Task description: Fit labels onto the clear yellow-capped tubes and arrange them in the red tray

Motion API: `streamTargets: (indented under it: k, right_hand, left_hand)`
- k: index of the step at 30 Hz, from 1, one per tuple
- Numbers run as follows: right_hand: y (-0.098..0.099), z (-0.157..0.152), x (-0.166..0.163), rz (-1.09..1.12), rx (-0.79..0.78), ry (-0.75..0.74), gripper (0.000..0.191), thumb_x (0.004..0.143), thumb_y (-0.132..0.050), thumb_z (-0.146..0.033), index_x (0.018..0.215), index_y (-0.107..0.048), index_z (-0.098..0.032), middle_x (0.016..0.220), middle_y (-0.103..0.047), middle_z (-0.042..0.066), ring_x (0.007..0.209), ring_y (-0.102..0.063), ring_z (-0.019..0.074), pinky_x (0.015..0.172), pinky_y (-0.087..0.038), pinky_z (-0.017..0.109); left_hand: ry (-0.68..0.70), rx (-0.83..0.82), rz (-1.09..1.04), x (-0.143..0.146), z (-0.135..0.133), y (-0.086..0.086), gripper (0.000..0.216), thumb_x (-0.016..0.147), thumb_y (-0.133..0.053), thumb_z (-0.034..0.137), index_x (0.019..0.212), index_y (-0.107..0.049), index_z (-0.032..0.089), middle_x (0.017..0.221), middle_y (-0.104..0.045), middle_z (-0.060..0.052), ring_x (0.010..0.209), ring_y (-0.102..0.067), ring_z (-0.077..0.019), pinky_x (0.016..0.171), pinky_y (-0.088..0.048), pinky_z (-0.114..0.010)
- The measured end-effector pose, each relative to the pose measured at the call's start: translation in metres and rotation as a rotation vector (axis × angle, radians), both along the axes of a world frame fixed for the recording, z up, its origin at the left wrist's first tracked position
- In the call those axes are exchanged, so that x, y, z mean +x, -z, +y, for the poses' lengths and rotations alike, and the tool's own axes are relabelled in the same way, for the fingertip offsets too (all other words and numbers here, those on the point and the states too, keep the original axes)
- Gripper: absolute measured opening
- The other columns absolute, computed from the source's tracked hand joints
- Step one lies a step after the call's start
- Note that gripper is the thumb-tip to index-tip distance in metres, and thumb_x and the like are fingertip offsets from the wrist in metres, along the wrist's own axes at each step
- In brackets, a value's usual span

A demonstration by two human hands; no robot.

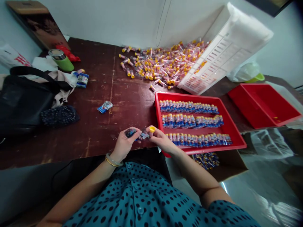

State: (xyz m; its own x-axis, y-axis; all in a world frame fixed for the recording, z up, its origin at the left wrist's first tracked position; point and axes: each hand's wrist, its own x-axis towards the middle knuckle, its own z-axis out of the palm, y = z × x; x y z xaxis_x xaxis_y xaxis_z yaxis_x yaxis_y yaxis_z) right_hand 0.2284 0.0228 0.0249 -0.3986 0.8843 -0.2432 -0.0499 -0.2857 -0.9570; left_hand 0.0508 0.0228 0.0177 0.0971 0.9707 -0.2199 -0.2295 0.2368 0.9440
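Note:
My left hand (126, 141) is closed round a small bunch of blue printed labels (131, 133) at the table's front edge. Between the two hands a pale label piece (144, 135) sticks out. My right hand (161, 139) grips a small clear tube with a yellow cap (152, 129), cap upward; its lower part is hidden by the fingers. Right beside this hand stands a red tray (199, 152) with three rows of upright, blue-labelled, yellow-capped tubes (189, 120).
A pile of unlabelled yellow-capped tubes (163, 64) lies at the back by a tilted white basket (222, 50). Loose labels (105, 107) lie left of centre. A red bin (262, 105) stands right, a black bag (26, 101) left. Below is a box of small items (207, 160).

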Motion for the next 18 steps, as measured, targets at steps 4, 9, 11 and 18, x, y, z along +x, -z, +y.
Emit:
streamTargets:
  k: [4,9,11,18]
  right_hand:
    - [-0.005,0.004,-0.005,-0.149,0.171,0.132,0.027,0.077,-0.072,-0.035,0.094,-0.059,-0.02,0.074,-0.053,-0.004,0.065,-0.048,0.0106,0.062,-0.04,0.022]
    - [-0.01,0.012,-0.003,-0.252,0.304,0.134,0.021,0.083,-0.067,-0.039,0.087,-0.062,-0.018,0.071,-0.055,-0.003,0.064,-0.048,0.0109,0.062,-0.04,0.023]
    - [-0.013,0.016,0.004,-0.242,0.281,0.123,0.027,0.09,-0.058,-0.043,0.107,-0.06,-0.021,0.073,-0.054,-0.004,0.063,-0.05,0.011,0.062,-0.042,0.024]
    - [-0.03,0.028,0.034,-0.259,0.373,0.163,0.03,0.086,-0.066,-0.042,0.109,-0.067,-0.024,0.11,-0.058,0.005,0.092,-0.059,0.0159,0.08,-0.05,0.028]
  left_hand:
    - [-0.037,-0.031,-0.027,-0.002,0.0,0.002,0.02,0.073,-0.077,0.034,0.075,-0.069,0.016,0.069,-0.068,0.0,0.06,-0.061,-0.0139,0.054,-0.053,-0.025]
    - [0.166,-0.102,0.041,-0.004,-0.001,-0.001,0.025,0.074,-0.076,0.038,0.076,-0.072,0.014,0.06,-0.066,0.0,0.049,-0.056,-0.0119,0.049,-0.048,-0.024]
    - [0.176,-0.121,0.048,-0.006,0.0,0.0,0.025,0.073,-0.077,0.038,0.071,-0.072,0.014,0.057,-0.064,0.0,0.047,-0.053,-0.0104,0.048,-0.045,-0.023]
    - [0.126,-0.219,-0.086,-0.007,0.003,0.011,0.026,0.056,-0.089,0.027,0.063,-0.068,0.014,0.059,-0.06,0.003,0.05,-0.046,-0.0068,0.046,-0.036,-0.02]
